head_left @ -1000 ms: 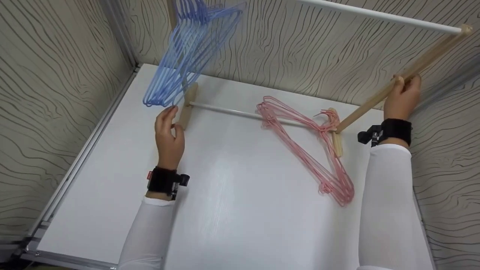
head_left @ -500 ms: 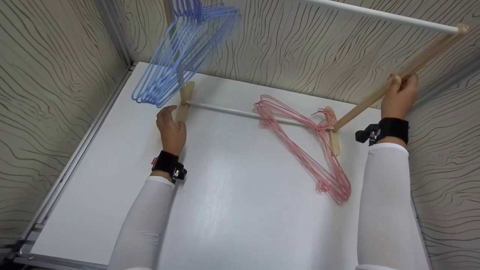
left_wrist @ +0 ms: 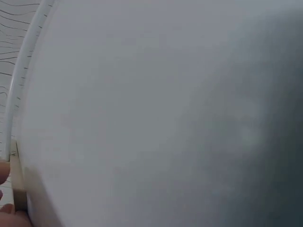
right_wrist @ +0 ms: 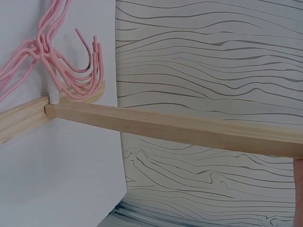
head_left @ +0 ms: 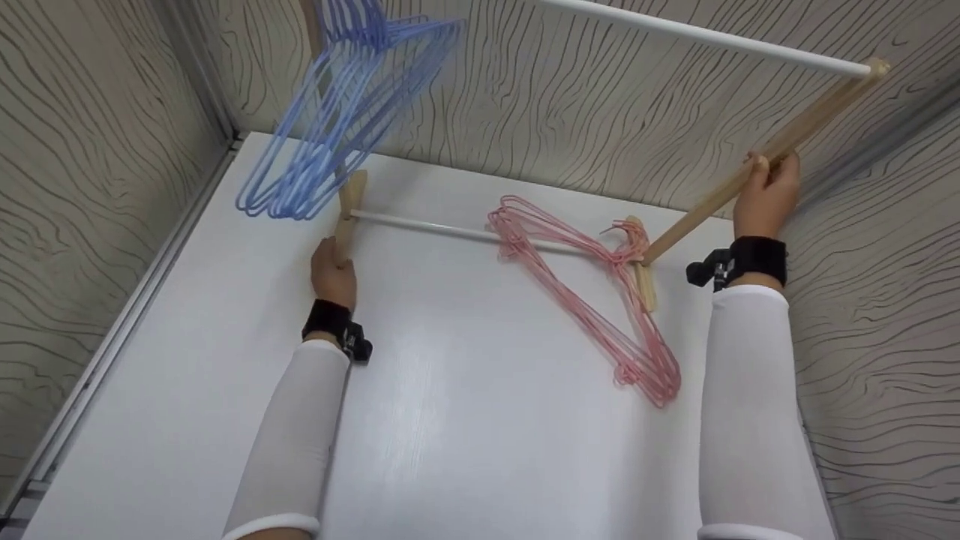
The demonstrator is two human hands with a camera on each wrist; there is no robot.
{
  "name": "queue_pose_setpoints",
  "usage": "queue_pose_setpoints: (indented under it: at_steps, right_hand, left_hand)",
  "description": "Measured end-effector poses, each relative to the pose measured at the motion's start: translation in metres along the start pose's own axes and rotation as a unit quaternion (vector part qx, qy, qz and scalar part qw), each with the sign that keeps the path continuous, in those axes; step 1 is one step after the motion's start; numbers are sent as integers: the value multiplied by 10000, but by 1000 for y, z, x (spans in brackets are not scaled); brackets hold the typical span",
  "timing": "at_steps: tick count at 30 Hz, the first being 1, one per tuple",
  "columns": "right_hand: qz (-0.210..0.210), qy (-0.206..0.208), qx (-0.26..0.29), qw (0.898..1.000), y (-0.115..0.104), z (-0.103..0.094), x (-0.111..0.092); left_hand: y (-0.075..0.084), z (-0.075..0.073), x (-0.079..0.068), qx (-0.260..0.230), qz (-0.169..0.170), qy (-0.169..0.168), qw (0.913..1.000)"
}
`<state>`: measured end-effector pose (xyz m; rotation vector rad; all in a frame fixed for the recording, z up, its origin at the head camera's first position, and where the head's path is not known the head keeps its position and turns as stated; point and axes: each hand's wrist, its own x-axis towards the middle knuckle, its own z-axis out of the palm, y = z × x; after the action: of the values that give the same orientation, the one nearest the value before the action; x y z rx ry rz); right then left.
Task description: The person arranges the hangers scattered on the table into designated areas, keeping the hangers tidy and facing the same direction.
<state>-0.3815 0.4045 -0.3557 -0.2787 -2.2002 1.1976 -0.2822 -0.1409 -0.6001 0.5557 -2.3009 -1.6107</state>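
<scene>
A clothes rack of wooden posts and white rods stands on the white table. My left hand point(head_left: 334, 276) grips the front end of its left wooden foot point(head_left: 346, 231); in the left wrist view, fingertips point(left_wrist: 4, 171) lie against this foot at the lower left edge. Partway up the right wooden post point(head_left: 697, 220), my right hand point(head_left: 766, 196) holds on, thumb on the near side. In the right wrist view only a strip of that hand point(right_wrist: 298, 191) shows below the post point(right_wrist: 180, 130). Blue hangers point(head_left: 315, 161) hang by the left post, their hooks cut off above.
Pink hangers point(head_left: 574, 300) lie bunched on the table point(head_left: 450, 420), over the rack's lower rod point(head_left: 427, 225) and right foot point(head_left: 645, 287). The upper white rod point(head_left: 705, 35) spans the top. Patterned walls point(head_left: 517, 120) enclose the back and sides.
My left hand has dropped from just below the blue hangers to the left foot and closed on it. The blue hangers have swung and spread slightly. My right hand keeps its hold.
</scene>
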Motion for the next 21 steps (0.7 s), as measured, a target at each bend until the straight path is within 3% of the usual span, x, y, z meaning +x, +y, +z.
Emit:
queue_pose_setpoints:
  at_steps: [5,9,12,17,21]
  right_hand:
    - [128,-80,-23,9999,-1,-1,-3]
    - [514,-262,669,9961,-8,-15,-8]
    - [883,-471,1115,9887,-12,-24,-19]
    - [1211,-892,781,9855,6,-30,-39]
    - [850,-1333,101,9874,42,-23,-61]
  left_hand:
    - [2,-8,-1,-153,-170,-32,9997]
    - [2,-5,0,-252,-290,-303,9988]
    - [-1,-1,4,-185,-83,-403,9990]
    - [-15,5,13,-190,432,-405,9981]
    - [-27,10,18,-145,485,-366,9980]
